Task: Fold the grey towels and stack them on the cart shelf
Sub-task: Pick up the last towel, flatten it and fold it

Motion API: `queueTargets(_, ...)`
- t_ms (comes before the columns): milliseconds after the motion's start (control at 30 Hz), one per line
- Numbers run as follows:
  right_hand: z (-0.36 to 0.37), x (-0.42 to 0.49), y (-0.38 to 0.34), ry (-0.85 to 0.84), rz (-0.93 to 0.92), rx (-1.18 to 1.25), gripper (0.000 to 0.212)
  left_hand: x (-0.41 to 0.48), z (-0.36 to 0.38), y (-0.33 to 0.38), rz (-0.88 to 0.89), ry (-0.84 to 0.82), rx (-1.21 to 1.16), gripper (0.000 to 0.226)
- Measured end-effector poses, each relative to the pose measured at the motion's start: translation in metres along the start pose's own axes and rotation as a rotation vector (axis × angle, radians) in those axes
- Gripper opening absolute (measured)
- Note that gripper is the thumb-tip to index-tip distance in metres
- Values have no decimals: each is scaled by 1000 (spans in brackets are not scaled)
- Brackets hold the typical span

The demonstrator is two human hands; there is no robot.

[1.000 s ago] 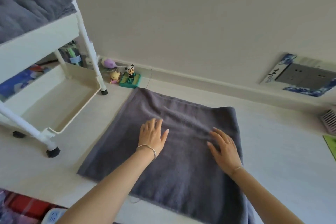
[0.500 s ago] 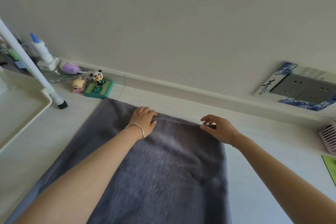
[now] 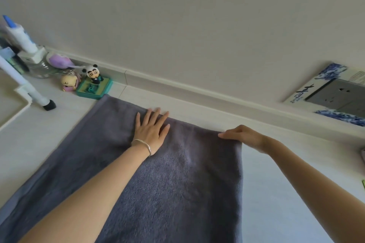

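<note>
Head view, one entry.

Grey towel (image 3: 177, 193): lay spread flat on the pale floor (image 3: 286, 193), its far edge near the skirting board (image 3: 197, 89). It looked doubled over at least once, though the layers could not be counted.

Left hand (image 3: 151, 130): open, fingers spread, palm pressed flat on the towel beside the far edge. A silver bangle (image 3: 144, 145) sat on that wrist.

Right hand (image 3: 244, 135): at the far right corner of the towel, fingers curled over the hem; whether it pinched the cloth or only rested on it could not be told.

Cart (image 3: 17, 92): only a white tray rim and one leg with a black foot showed at the left edge; no stacked towels were in view.

Bystanders: a panda figurine (image 3: 92, 74) on a green base, a small yellow toy (image 3: 68, 83), a white bottle (image 3: 19, 35), and a wall socket (image 3: 339, 94).

Progress, as judged: this towel was mid-fold, being smoothed and squared. Further folds, the carry to the cart shelf and any other towels remained.
</note>
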State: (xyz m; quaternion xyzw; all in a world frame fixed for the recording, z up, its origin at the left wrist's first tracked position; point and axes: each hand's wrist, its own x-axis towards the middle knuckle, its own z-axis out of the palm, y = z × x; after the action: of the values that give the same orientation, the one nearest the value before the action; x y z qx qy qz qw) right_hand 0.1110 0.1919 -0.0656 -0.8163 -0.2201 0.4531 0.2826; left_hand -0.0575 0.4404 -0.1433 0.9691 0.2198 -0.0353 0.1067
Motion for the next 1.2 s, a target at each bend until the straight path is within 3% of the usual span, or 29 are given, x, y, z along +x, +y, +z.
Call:
queueTargets(100,-19,-10,9,-19,27,53,48,0,2,1,-24,-12,29,57)
queueTargets(167,-28,-15,15,-14,41,-9,47,1,2,2,-32,-12,52,66)
queueTargets(267,-33,-19,25,-52,85,-296,85,1,1,3,-41,-17,66,79)
queueTargets(333,-37,-22,32,-17,46,-398,78,2,1,3,-42,-5,63,79)
queueTargets(467,-45,-26,49,303,-66,-261,57,1,1,3,-39,9,67,70)
queueTargets(567,-38,-24,68,362,-42,-334,46,3,0,5,-56,-11,74,62)
queueTargets(700,-28,-24,77,411,-134,-260,29,1,-8,28,25,3,24,75)
queueTargets(867,-28,-25,69,466,-169,-143,25,-17,-2,93,417,-48,44,60)
queueTargets(967,-31,-29,70,388,-97,-177,30,-9,7,102,382,-63,43,65)
queueTargets(1067,-44,-35,79,326,-27,-502,46,0,11,95,311,-44,47,78)
queueTargets(1200,-47,-29,89,407,-54,-709,52,0,12,98,307,-56,76,80)
